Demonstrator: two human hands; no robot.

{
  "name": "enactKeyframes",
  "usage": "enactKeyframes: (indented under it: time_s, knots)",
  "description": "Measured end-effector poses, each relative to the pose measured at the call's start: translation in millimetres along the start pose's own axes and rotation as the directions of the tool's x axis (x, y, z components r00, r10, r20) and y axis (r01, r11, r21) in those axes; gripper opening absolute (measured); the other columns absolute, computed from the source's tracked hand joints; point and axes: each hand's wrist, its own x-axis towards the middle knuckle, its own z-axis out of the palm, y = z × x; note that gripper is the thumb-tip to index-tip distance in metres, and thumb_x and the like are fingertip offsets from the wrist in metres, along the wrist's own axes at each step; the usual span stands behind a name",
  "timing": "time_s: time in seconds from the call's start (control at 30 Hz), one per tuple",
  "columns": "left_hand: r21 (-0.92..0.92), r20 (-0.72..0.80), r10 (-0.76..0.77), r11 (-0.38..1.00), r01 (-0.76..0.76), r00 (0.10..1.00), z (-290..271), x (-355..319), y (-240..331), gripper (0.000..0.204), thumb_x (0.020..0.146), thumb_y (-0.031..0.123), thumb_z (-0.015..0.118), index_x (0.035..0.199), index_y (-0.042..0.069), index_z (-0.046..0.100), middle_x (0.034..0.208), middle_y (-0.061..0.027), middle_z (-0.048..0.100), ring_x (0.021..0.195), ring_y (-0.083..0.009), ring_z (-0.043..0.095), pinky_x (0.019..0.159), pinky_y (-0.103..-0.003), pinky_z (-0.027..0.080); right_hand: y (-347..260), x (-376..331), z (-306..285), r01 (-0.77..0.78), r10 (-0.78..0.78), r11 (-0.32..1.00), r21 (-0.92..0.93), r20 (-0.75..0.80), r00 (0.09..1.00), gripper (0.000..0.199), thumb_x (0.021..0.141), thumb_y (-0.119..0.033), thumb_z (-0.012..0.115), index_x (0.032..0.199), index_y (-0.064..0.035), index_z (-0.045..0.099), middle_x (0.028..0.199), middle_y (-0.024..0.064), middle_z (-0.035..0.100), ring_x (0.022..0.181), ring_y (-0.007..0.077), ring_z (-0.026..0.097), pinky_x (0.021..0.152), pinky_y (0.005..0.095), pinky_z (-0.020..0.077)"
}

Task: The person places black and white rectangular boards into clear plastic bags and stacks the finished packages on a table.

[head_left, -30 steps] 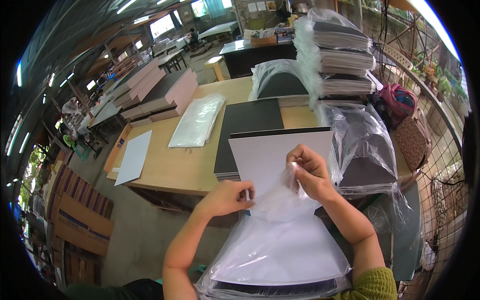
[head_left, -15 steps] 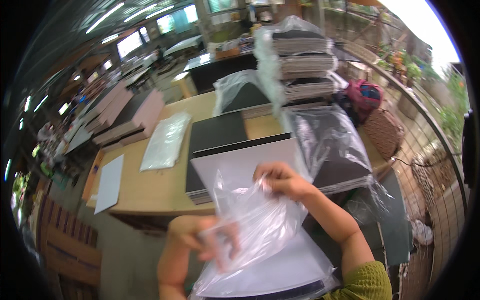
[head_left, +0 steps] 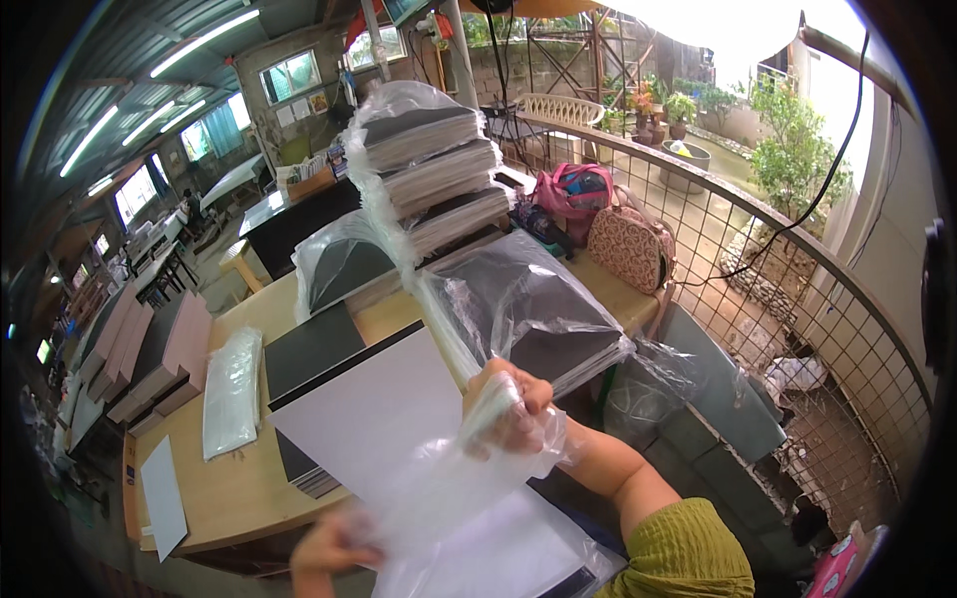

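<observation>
Head view, read from left to right. At far left, a loose white sheet (head_left: 162,495) lies flat near the corner of the wooden table (head_left: 239,478); just beyond it rests a folded pile of clear bags (head_left: 231,391). A stack of dark boards topped by a large white sheet (head_left: 369,419) occupies the table's middle. The left hand (head_left: 329,546), low in the frame and blurred, grips the lower edge of a clear plastic bag (head_left: 454,478); how tightly its fingers close cannot be told through the blur. The bag stretches upward and to the right, held in the air over the white sheet, between the two hands. The right hand (head_left: 508,404) is closed around the bag's upper end, fingers curled and pinching the gathered film. Behind it sits a bagged stack of dark sheets (head_left: 533,309), and farther back a tall pile of wrapped bundles (head_left: 429,149). At right, a pink bag (head_left: 578,189) and a patterned handbag (head_left: 630,244) stand on the table edge beside a wire mesh railing (head_left: 797,299).
</observation>
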Motion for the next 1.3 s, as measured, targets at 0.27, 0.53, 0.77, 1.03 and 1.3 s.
enactKeyframes:
  time_s: [0.27, 0.53, 0.77, 1.03, 1.3]
  knots:
    - [-0.875, 0.226, 0.798, 0.418, -0.243, 0.559, -29, 17, -78, 0.041, 0.078, 0.025, 0.075, 0.108, 0.001, 0.060, 0.088, -0.0037, 0.060, 0.078, -0.0111, 0.054, 0.076, -0.031, 0.046, 35, -22, -26, -0.569, 0.603, 0.797, -0.202, 0.257, 0.755, 0.035, 0.084, -0.030, 0.067, 0.071, 0.0025, 0.062, 0.069, 0.0092, 0.063, 0.054, 0.0150, 0.058, 0.048, 0.0248, 0.0437]
    - [-0.716, -0.313, 0.615, 0.347, -0.605, 0.724, 6, 4, -42, 0.050, 0.087, 0.043, 0.059, 0.122, 0.008, 0.051, 0.097, -0.0048, 0.059, 0.085, -0.0108, 0.052, 0.078, -0.029, 0.044, 22, -74, -39, -0.532, 0.576, 0.816, 0.228, -0.411, 0.707, 0.042, 0.080, -0.039, 0.068, 0.100, -0.0025, 0.063, 0.084, 0.0131, 0.064, 0.064, 0.0258, 0.063, 0.064, 0.0426, 0.0527]
    - [-0.254, 0.051, 0.126, 0.961, -0.109, 0.991, -18, -17, -47, 0.080, 0.084, 0.057, 0.054, 0.139, 0.004, 0.030, 0.113, -0.0158, 0.055, 0.085, -0.0135, 0.055, 0.077, -0.036, 0.048, 35, -35, -64, 0.001, 0.052, 0.997, -0.074, 0.720, 0.692, 0.036, 0.082, -0.044, 0.064, 0.094, -0.0094, 0.069, 0.103, 0.0128, 0.063, 0.092, 0.0265, 0.061, 0.102, 0.0651, 0.0217]
    - [-0.834, -0.374, 0.531, 0.164, -0.526, 0.760, -41, -10, -47, 0.055, 0.087, 0.054, 0.048, 0.097, 0.001, 0.060, 0.076, -0.0067, 0.063, 0.064, -0.0163, 0.057, 0.065, -0.039, 0.045, 56, -101, -50, -0.821, 0.812, 0.516, -0.246, -0.164, 0.560, 0.028, 0.085, -0.028, 0.065, 0.076, -0.0023, 0.062, 0.070, 0.0100, 0.060, 0.063, 0.0245, 0.063, 0.070, 0.0402, 0.0513]
    - [0.112, -0.721, 0.248, 0.963, -0.245, 0.647, -44, 8, -23, 0.018, 0.074, 0.003, 0.065, 0.085, 0.007, 0.052, 0.069, 0.0022, 0.052, 0.057, -0.0057, 0.045, 0.049, -0.020, 0.033, 18, -68, -41, -0.492, -0.093, 0.672, -0.554, -0.722, 0.686, 0.007, 0.070, 0.002, 0.062, 0.077, 0.0009, 0.062, 0.080, 0.0080, 0.062, 0.073, 0.0134, 0.060, 0.054, 0.0228, 0.0444]
